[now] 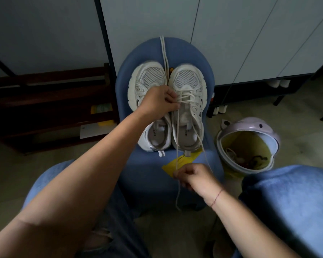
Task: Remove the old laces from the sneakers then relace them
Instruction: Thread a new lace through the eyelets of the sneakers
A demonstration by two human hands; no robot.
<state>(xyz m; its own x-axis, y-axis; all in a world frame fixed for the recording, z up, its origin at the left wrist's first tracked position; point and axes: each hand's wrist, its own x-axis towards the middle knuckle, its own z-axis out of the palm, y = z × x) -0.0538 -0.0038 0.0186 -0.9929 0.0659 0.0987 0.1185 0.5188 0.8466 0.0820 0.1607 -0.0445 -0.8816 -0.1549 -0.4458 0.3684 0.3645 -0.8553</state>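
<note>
Pinching the lace (177, 138) at 6 o'clock, right hand (194, 176); left hand (159, 101) grips the right sneaker's (187, 107) crossings at 12 o'clock.

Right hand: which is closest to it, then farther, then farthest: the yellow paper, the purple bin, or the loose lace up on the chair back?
From the right hand:
1. Yellow paper, just beside it.
2. Purple bin, off to the right.
3. Loose lace, up on the chair back.

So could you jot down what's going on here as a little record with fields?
surface: blue chair, two white sneakers side by side
left sneaker: no lace visible
right sneaker: partly laced
left hand: pinching lace at right sneaker's eyelets
right hand: pulling lace end toward the person
spare lace: lying between the toes
nearby: bin on floor
</note>
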